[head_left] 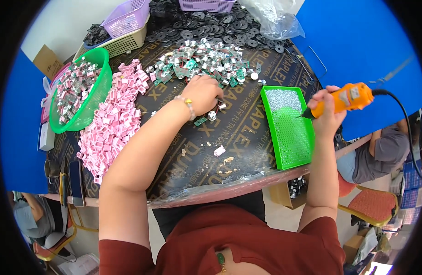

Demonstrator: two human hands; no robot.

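My right hand (329,107) grips an orange electric screwdriver (350,98) with a black cord. Its dark tip points down over a bright green tray (284,158), which has a perforated grid and many small silvery screws (284,99) at its far end. My left hand (202,94), with a beaded bracelet, is at the near edge of a pile of small white and green electronic parts with wires (179,64). Its fingers curl downward, and what they hold is hidden. Close by lie a loose wired part (212,115) and a small green circuit board (200,121).
Pink plastic housings (112,123) form a long heap on the left, beside a green basket (105,68) of assembled parts. Black discs (211,27) cover the far side near a purple basket (128,16). One pink housing (219,151) lies near the front edge. Other people sit at both sides.
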